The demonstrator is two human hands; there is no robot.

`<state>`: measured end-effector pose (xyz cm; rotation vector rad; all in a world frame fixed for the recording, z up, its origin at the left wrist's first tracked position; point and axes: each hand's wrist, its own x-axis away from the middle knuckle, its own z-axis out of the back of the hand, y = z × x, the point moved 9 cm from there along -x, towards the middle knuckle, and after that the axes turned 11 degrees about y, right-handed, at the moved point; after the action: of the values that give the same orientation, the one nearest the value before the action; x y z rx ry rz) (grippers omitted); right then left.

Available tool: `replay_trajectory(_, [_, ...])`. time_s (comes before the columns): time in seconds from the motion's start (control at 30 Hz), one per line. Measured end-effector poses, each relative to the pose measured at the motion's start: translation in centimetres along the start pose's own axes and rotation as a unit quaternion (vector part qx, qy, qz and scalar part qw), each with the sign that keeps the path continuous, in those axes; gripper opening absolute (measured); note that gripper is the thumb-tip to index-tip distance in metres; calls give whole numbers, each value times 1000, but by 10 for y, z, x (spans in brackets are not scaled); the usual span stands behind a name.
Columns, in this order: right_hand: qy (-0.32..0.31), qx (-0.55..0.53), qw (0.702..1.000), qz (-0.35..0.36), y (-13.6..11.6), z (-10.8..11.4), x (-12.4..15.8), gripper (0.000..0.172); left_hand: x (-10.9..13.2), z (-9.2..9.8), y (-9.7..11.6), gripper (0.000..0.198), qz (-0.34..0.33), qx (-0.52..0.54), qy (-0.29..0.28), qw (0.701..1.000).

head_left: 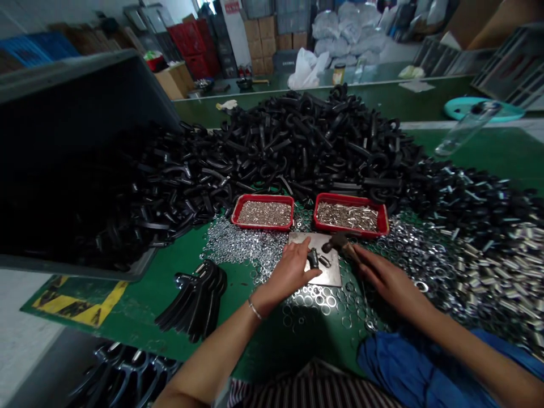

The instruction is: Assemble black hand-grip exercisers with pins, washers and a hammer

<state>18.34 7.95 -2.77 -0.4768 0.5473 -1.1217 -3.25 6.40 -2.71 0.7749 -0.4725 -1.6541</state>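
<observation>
My left hand (290, 267) rests at the left edge of a small metal plate (334, 277), thumb and forefinger stretched apart. Between them, on the plate, is a short dark cylindrical part (313, 259); whether the fingers touch it cannot be made out. Right beside it lies a small ridged metal piece, perhaps a spring (325, 260). My right hand (380, 273) is closed on the wooden handle of a hammer (340, 241), its dark head over the plate's upper right. Loose metal rings (314, 297) lie around the plate.
Behind the plate stand two red trays, one of tiny metal bits (233, 218), one of pins (385, 224). A large heap of black handles (297, 136) rises beyond. A grey crate (140, 266) lies left, near stacked black handles (198, 300). Silver cylinders (510, 272) spread right.
</observation>
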Motion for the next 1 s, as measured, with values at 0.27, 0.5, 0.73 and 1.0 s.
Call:
replay_trajectory(0.27, [87,-196,976,-41,-47,-16,-21,39,19,25,37,79,51,71,229,970])
replay_trajectory(0.5, [52,-497,841,-205,-69,-44,-48,41,-9,48,65,64,-43,9,183,982])
replay_trajectory(0.73, [86,-474,848,-223,-33,-34,-77,48,-139,105,-34,34,108,-290,25,951])
replay_trajectory(1.0, [91,-423,872,-228,4,-43,-86,59,-208,134,-119,37,253,-355,-89,896])
